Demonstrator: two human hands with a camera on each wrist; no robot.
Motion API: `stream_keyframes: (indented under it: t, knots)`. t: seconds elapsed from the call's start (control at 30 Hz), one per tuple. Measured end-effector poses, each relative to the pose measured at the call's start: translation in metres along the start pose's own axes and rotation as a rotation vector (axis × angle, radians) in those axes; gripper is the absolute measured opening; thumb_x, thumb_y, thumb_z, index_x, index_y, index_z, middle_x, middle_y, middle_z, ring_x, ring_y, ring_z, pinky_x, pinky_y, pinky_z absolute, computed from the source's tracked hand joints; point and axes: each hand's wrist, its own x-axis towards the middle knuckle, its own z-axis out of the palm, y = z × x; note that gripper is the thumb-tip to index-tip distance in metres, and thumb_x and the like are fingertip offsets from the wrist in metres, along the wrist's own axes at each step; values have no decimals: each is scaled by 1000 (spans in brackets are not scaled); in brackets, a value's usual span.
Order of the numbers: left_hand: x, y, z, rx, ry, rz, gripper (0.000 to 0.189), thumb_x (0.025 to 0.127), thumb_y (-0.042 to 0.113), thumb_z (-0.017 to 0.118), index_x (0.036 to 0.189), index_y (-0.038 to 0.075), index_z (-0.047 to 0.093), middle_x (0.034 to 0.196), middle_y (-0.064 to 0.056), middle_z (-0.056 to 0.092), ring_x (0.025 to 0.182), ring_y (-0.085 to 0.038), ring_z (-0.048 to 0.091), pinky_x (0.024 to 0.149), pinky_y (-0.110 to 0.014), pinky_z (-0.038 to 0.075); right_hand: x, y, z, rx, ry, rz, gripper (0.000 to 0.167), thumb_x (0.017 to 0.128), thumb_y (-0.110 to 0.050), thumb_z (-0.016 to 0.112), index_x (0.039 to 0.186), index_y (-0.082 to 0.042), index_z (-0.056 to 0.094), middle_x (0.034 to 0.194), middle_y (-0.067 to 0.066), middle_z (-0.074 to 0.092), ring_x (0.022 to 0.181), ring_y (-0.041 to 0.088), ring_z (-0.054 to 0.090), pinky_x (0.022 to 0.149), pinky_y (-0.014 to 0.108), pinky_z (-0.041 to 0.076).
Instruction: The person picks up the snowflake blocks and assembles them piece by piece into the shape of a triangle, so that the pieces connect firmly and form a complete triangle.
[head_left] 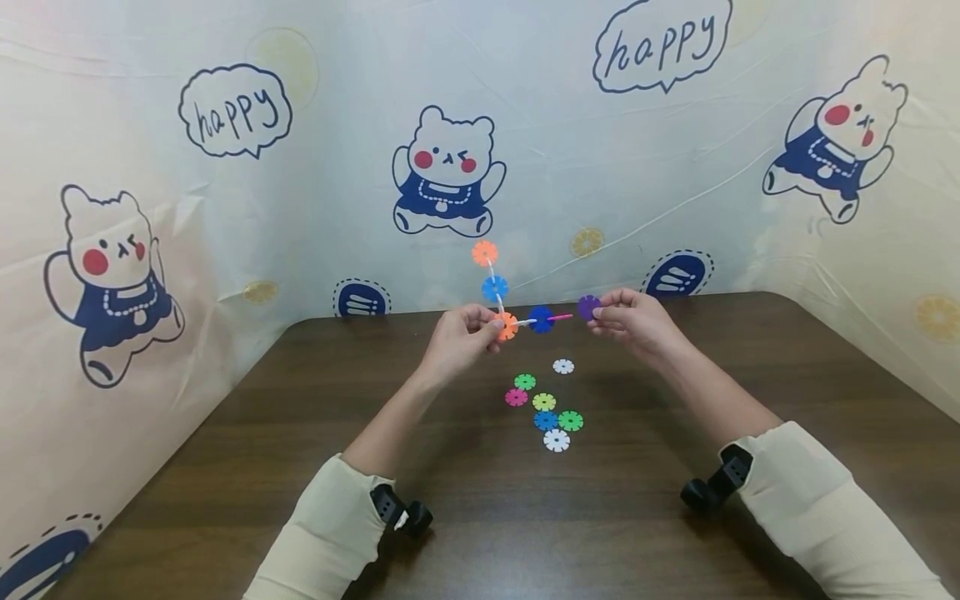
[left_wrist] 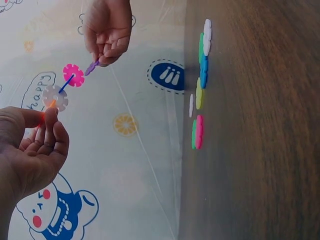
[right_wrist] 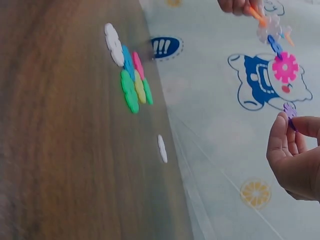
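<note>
My left hand (head_left: 467, 335) pinches an orange notched disc (head_left: 509, 326), part of a joined chain of flat plastic snowflake discs held above the table. From it a branch rises through a light blue disc (head_left: 495, 288) to another orange disc (head_left: 484, 252) at the top. Toward the right the chain runs through a white disc (left_wrist: 55, 98) and a dark blue disc (head_left: 542, 320) to a pink disc (left_wrist: 73, 75) at its end. My right hand (head_left: 637, 323) pinches a purple disc (head_left: 588, 307) between thumb and fingers, a small gap from the pink one.
Several loose discs lie on the brown table (head_left: 450, 517) below the hands, among them a white disc (head_left: 557, 440), a green disc (head_left: 571, 421) and a pink loose disc (head_left: 516, 397). Another white disc (head_left: 563, 367) lies farther back. A printed curtain (head_left: 322, 192) hangs behind the table.
</note>
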Motion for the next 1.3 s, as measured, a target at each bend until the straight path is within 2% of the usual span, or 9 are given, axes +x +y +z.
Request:
stream_keyframes:
  t: [0.13,0.23,0.33,0.47,0.7,0.87,1.07,1.3]
  knots:
    - [0,0,0,2,6,-16,15,90,15,61,94,1,64,84,-17,64,72,-22,61,66,-27,49,-5,0,6,46,-22,15,7,91,1,54,97,2,50,86,8,60,74,15,64,76,26,51]
    - [0,-1,0,-4,10,-29,15,90,16,61,94,1,64,82,-14,64,72,-22,61,66,-26,49,-7,1,10,66,-31,13,7,90,3,53,96,2,49,86,8,59,74,15,64,75,25,52]
    - [0,-1,-1,-16,6,-25,15,90,16,61,93,1,64,78,-10,63,72,-23,61,65,-27,50,-8,1,13,105,-33,10,6,90,4,54,94,2,52,86,9,59,73,16,64,72,24,52]
    - [0,-2,-1,-18,-7,-3,16,91,16,60,93,0,63,79,-13,63,71,-22,61,64,-28,49,-11,0,15,144,-26,14,6,89,5,55,93,0,54,84,9,61,72,16,64,71,25,52]
    - [1,-2,1,-32,-14,-29,16,91,16,60,96,1,63,87,-18,64,72,-19,61,64,-25,50,-14,-1,19,116,-13,21,10,89,2,57,97,-2,53,82,6,64,74,15,65,75,26,52]
    - [1,-1,0,-23,-6,-27,14,91,16,60,94,2,63,81,-13,64,71,-21,61,62,-25,49,-13,-1,21,91,7,-9,8,87,3,59,89,-4,61,85,7,63,72,15,65,74,26,52]
    - [2,-2,0,1,5,-35,14,90,15,61,93,2,64,77,-10,63,71,-21,61,59,-25,47,-11,1,21,71,-13,-31,14,87,5,58,83,-7,65,85,8,62,69,15,65,71,25,52]
    - [2,-4,4,12,12,-69,14,90,15,61,93,2,64,79,-10,63,71,-19,62,66,-31,52,-8,4,21,65,-4,-23,13,87,4,58,84,-6,64,88,8,60,71,15,65,73,26,52]
